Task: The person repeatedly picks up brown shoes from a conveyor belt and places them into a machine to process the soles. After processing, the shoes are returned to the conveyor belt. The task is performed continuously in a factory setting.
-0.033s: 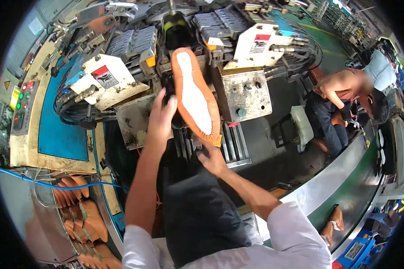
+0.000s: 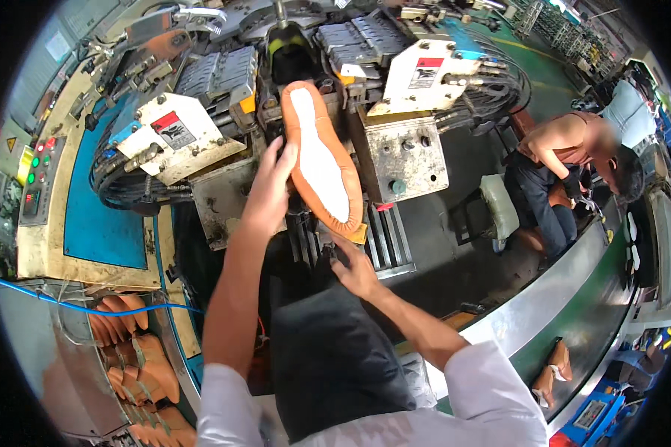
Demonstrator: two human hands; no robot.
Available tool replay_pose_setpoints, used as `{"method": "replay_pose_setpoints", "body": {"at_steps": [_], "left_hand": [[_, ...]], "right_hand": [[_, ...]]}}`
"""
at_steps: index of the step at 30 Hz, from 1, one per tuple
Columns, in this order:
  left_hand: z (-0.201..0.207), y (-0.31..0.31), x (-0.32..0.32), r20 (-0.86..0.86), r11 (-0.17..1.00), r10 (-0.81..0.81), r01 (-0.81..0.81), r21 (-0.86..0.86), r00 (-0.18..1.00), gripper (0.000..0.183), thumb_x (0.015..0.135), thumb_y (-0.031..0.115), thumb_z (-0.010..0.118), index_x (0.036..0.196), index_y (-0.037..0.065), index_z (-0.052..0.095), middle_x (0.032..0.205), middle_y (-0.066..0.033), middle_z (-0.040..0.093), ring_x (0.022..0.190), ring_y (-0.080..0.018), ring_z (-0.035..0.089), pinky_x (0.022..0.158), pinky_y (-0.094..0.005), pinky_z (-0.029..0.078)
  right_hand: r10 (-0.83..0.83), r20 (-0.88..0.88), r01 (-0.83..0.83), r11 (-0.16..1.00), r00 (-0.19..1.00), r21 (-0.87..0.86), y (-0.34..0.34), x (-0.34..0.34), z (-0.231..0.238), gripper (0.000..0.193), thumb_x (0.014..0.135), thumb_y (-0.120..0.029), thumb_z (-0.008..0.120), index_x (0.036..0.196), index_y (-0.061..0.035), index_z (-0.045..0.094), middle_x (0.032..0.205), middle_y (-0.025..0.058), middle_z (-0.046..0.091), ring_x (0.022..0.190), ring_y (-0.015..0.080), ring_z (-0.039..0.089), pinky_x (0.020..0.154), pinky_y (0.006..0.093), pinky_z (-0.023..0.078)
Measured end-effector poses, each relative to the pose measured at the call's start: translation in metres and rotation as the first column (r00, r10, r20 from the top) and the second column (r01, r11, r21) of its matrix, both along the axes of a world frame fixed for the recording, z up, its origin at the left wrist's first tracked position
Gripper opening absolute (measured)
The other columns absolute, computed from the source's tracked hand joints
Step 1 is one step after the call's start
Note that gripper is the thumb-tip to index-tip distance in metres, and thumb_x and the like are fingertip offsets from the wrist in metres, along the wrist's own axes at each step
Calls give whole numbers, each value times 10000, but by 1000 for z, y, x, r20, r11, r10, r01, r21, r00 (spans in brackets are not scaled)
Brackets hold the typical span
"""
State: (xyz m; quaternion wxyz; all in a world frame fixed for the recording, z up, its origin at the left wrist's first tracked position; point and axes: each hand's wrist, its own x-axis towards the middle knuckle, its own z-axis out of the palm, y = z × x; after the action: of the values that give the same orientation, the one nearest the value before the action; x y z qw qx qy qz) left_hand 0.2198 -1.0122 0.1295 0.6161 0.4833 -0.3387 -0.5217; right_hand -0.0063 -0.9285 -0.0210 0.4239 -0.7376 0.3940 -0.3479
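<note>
A shoe upper (image 2: 326, 149) of orange-brown leather lies sole side up in the middle of the machine, its edge pleated around a long white insole (image 2: 317, 153). My left hand (image 2: 268, 192) is beside its left edge, fingers stretched out and thumb apart, gripping nothing; whether the fingertips touch the leather I cannot tell. Just below the near end of the shoe, my right hand (image 2: 358, 274) has its fingers curled around a small dark part, whose kind I cannot make out. A yellow piece (image 2: 359, 235) shows under that near end.
White machine guards (image 2: 177, 134) with hoses flank the shoe. A button panel (image 2: 40, 175) stands at far left, above racked brown uppers (image 2: 153, 365). A blue hose (image 2: 89, 304) crosses there. At right, a seated person (image 2: 566, 164) works near a green conveyor (image 2: 544, 328) carrying brown shoes (image 2: 552, 372).
My left hand has turned slightly, its fingers coming nearer the shoe's edge. My right hand stays below the near end. The whole view has shifted a little.
</note>
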Motion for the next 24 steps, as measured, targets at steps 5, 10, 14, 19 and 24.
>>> {"method": "replay_pose_setpoints", "body": {"at_steps": [5, 10, 14, 19, 24], "left_hand": [[31, -55, -33, -336, 952, -136, 217, 217, 932, 644, 996, 204, 763, 1529, 98, 417, 1279, -117, 603, 1215, -296, 647, 1029, -547, 591], [71, 39, -45, 109, 935, -251, 270, -229, 962, 885, 887, 74, 803, 1636, 74, 332, 1343, -153, 599, 1262, -290, 632, 1067, -447, 566], [89, 145, -68, 830, 791, 389, 316, -523, 401, 1038, 718, 69, 946, 1623, 154, 445, 1465, -308, 477, 1346, -486, 556, 1097, -545, 516], [68, 257, -33, 812, 700, 545, 421, -577, 206, 1048, 632, 177, 1018, 1545, 319, 524, 1503, -316, 415, 1315, -538, 535, 1064, -567, 514], [64, 368, -3, 875, 812, 310, 375, -447, 371, 991, 691, 204, 1007, 1546, 312, 518, 1541, -289, 372, 1335, -522, 534, 1057, -543, 525]], "right_hand": [[-260, 103, 204, 903, 960, 378, 33, -75, 34, 475, 1068, -49, 598, 1529, 47, 534, 1384, 197, 701, 1270, 206, 666, 1049, 331, 533], [-231, 243, 181, 960, 942, 212, 30, -109, 170, 520, 1103, -186, 613, 1541, 74, 513, 1499, 242, 629, 1404, 272, 601, 1176, 389, 463], [57, 650, -114, 993, 758, 45, 47, -94, 264, 636, 1096, -234, 648, 1631, 25, 421, 1653, 169, 490, 1527, 228, 448, 1272, 397, 333], [392, 599, -489, 872, 698, 0, 96, -61, 288, 762, 988, -244, 783, 1624, 8, 447, 1587, 128, 557, 1463, 209, 501, 1243, 405, 370], [499, 675, -685, 728, 543, 12, 147, 12, 278, 605, 959, -251, 771, 1486, 1, 610, 1515, 188, 632, 1470, 284, 527, 1249, 474, 371]]}}
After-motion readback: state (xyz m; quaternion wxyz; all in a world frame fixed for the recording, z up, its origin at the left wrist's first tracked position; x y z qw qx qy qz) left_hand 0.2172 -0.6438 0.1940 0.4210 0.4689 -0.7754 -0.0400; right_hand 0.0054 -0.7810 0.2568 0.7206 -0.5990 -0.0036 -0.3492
